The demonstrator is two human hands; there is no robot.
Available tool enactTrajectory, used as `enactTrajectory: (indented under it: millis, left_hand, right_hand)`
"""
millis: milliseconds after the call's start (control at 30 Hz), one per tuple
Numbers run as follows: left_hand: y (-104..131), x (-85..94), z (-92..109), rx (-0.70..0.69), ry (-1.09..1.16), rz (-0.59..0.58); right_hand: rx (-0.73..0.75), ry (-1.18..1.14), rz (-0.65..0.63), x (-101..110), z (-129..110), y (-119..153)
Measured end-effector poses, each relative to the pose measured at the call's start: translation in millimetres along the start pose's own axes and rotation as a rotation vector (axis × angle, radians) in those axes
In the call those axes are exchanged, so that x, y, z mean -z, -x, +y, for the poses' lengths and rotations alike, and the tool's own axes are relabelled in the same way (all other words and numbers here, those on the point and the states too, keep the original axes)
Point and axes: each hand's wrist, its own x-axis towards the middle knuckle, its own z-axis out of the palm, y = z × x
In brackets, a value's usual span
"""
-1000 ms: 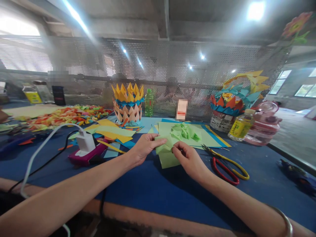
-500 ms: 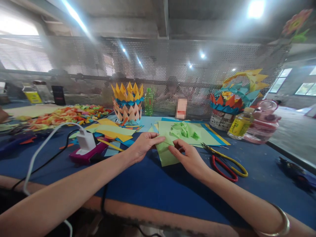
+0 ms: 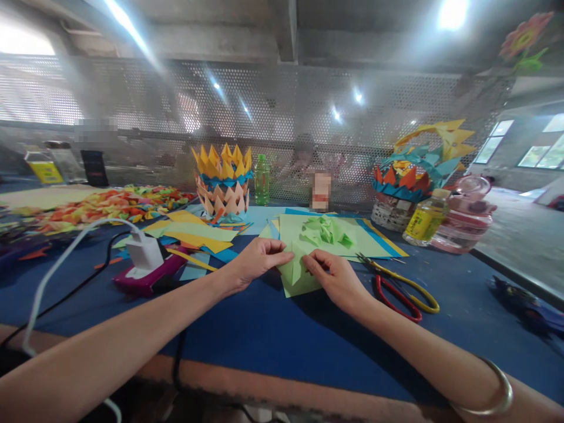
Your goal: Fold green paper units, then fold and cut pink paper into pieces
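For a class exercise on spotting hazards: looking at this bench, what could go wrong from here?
1. The light green paper is pinched between the left hand and right hand; uneven pressure might crease it crookedly.
2. The folded green pieces lie just beyond the hands, so a careless reach could squash or scatter them.
3. The red-and-yellow-handled tool lies beside the right hand, which might brush its pointed tips.

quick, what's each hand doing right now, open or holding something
Left hand: closed, pinching the left side of the light green paper.
Right hand: closed, pinching the light green paper's right side.
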Motion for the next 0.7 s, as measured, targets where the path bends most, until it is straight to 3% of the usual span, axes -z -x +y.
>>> enactTrajectory:
  millis: [367,700]
  left_hand:
    - [-1.7,2.2,-4.0,-0.091,-0.175,0.015]
    - [0.2,1.8,-2.2,0.01,-0.18,-0.011]
  right_hand:
    - [0.078,0.094,0.001,2.4,-2.7,0.1]
    - [0.084,0.092,0.035,2.7,-0.1,0.2]
